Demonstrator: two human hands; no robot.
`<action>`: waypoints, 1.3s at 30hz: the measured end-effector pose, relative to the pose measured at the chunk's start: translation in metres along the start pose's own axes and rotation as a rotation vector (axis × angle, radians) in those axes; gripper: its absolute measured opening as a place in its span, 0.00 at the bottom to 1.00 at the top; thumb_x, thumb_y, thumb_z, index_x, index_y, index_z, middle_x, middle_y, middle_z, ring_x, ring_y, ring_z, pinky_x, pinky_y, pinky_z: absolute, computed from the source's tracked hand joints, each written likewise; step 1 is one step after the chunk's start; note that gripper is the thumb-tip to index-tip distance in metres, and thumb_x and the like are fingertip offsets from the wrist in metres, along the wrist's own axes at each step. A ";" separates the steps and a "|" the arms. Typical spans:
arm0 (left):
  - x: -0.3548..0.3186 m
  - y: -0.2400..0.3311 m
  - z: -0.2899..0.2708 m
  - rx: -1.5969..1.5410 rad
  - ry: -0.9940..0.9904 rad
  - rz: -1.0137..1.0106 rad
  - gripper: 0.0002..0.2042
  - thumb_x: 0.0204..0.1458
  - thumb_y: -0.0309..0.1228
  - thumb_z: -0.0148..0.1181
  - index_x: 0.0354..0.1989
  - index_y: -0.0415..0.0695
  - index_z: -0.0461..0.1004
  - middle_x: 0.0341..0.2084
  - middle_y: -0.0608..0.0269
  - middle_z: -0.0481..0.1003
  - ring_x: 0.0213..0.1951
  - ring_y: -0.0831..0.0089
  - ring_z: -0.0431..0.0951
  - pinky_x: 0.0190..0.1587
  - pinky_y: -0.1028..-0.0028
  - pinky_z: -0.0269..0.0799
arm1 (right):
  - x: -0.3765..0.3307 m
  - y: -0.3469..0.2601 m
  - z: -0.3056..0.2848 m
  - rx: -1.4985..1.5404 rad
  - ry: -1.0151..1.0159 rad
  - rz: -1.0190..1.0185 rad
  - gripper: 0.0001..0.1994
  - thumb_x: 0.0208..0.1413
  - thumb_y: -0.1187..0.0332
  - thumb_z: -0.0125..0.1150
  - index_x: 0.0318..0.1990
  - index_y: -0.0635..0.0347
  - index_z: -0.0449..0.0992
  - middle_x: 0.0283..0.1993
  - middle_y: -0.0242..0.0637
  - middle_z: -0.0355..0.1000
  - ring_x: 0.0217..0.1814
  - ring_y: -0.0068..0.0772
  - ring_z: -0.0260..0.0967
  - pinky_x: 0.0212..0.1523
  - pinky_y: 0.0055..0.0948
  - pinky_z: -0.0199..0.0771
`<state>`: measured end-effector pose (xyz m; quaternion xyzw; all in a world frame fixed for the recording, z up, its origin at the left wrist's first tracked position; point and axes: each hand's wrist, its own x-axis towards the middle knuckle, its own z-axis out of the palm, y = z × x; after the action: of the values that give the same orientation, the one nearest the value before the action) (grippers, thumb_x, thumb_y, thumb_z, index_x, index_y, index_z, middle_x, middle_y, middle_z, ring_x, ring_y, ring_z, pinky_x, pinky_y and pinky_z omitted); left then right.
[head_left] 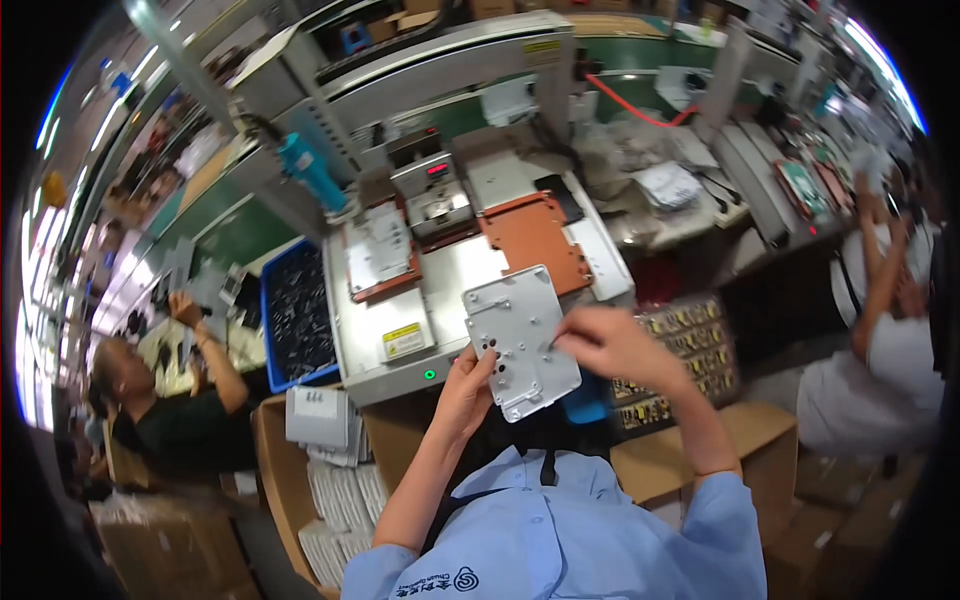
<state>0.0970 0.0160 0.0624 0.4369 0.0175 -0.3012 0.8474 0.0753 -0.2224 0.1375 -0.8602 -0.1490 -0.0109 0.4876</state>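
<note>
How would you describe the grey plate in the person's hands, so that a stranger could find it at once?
Start at the large grey machine on the bench before the person in the blue shirt. Just below its front edge, the left hand and right hand hold up a light grey flat plate with rounded corners and small holes. Unlike the similar plate lying on an orange fixture, this one is tilted and lifted.

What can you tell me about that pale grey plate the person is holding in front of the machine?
The grey plate is a flat, roughly rectangular panel with rounded corners, pale and matte, looking like moulded plastic or cast metal. Its face carries small raised posts and several dark holes. It is held tilted above the machine's front edge. The left hand grips its lower left edge, and the right hand touches its right side.
</note>
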 end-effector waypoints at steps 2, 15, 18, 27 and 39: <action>0.009 -0.006 0.016 0.022 -0.103 -0.042 0.18 0.60 0.35 0.52 0.55 0.40 0.64 0.48 0.61 0.72 0.48 0.73 0.72 0.53 0.69 0.67 | -0.013 -0.018 0.018 -0.010 -0.112 0.095 0.09 0.54 0.67 0.58 0.35 0.64 0.74 0.32 0.47 0.74 0.34 0.47 0.72 0.35 0.34 0.71; 0.014 -0.002 0.028 0.112 -0.183 0.054 0.17 0.59 0.34 0.53 0.52 0.40 0.62 0.43 0.59 0.73 0.44 0.73 0.75 0.48 0.71 0.70 | -0.086 -0.020 0.038 0.640 0.787 0.266 0.08 0.62 0.67 0.53 0.43 0.61 0.72 0.33 0.30 0.70 0.30 0.20 0.70 0.30 0.20 0.72; 0.007 0.017 0.045 -0.077 -0.025 -0.025 0.15 0.62 0.37 0.47 0.52 0.44 0.62 0.36 0.64 0.73 0.34 0.75 0.75 0.38 0.73 0.72 | -0.108 -0.021 0.017 0.840 0.977 0.206 0.11 0.63 0.63 0.51 0.45 0.61 0.72 0.30 0.27 0.66 0.28 0.17 0.67 0.27 0.19 0.70; -0.002 -0.023 0.023 -0.793 -0.598 -0.080 0.21 0.60 0.43 0.47 0.57 0.43 0.63 0.32 0.63 0.68 0.32 0.71 0.67 0.37 0.72 0.66 | -0.043 -0.075 0.095 0.363 0.775 0.094 0.05 0.55 0.77 0.58 0.39 0.66 0.74 0.32 0.32 0.71 0.34 0.18 0.72 0.31 0.20 0.73; -0.005 -0.053 0.077 -0.150 -0.382 -0.116 0.22 0.60 0.41 0.48 0.57 0.38 0.62 0.48 0.59 0.70 0.48 0.69 0.73 0.52 0.70 0.72 | -0.036 -0.050 0.126 -0.403 0.935 -0.126 0.07 0.46 0.76 0.66 0.33 0.61 0.74 0.32 0.37 0.70 0.34 0.37 0.72 0.33 0.30 0.73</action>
<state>0.0464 -0.0625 0.0725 0.3056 -0.0961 -0.4248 0.8467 0.0121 -0.1011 0.1071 -0.8296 0.0387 -0.4524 0.3250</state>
